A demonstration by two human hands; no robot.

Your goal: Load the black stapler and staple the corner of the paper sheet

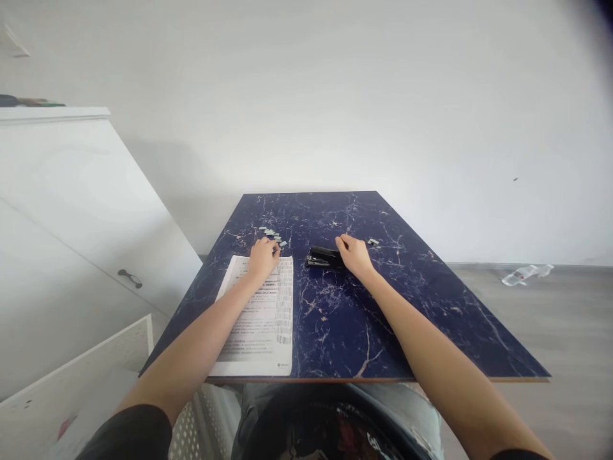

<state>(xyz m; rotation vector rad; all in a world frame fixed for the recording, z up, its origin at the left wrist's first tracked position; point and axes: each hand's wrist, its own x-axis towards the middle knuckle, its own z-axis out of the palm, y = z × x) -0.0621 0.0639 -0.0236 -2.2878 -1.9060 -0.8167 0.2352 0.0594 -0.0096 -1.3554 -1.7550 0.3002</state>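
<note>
My left hand [264, 257] is over the top edge of a stack of printed paper [258, 326], its fingers curled together; whatever they may pinch is too small to make out. Just beyond these fingers lie several small pale strips [269, 232] that look like staple strips. A black stapler [324, 257] lies on the table to the right of the paper, its front end pointing left. Around its rear end my right hand [354, 253] is closed, hiding that part. Another small group of strips [373, 242] lies to the right of my right hand.
The dark blue marbled table [335, 332] reaches up to a white wall [335, 96]. On the left stands a white cabinet [71, 191] with a dark handle [129, 278]. Clear crumpled plastic [524, 275] lies on the grey floor at the right.
</note>
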